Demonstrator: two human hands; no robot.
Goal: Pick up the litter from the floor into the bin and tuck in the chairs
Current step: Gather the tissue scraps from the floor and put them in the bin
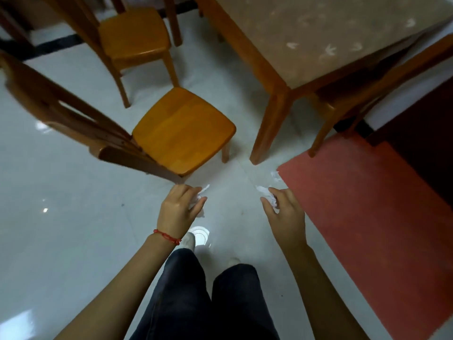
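We see the left hand (180,208) gripping crumpled white paper (199,198) and the right hand (284,212) pinching another white scrap (266,192), a third piece (275,175) lying at the red mat (367,217), beside a pulled-out wooden chair (181,131).

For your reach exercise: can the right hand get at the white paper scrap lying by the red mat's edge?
Probably yes: white paper scrap lies on open floor just beyond the right hand, though that hand already holds crumpled white paper.
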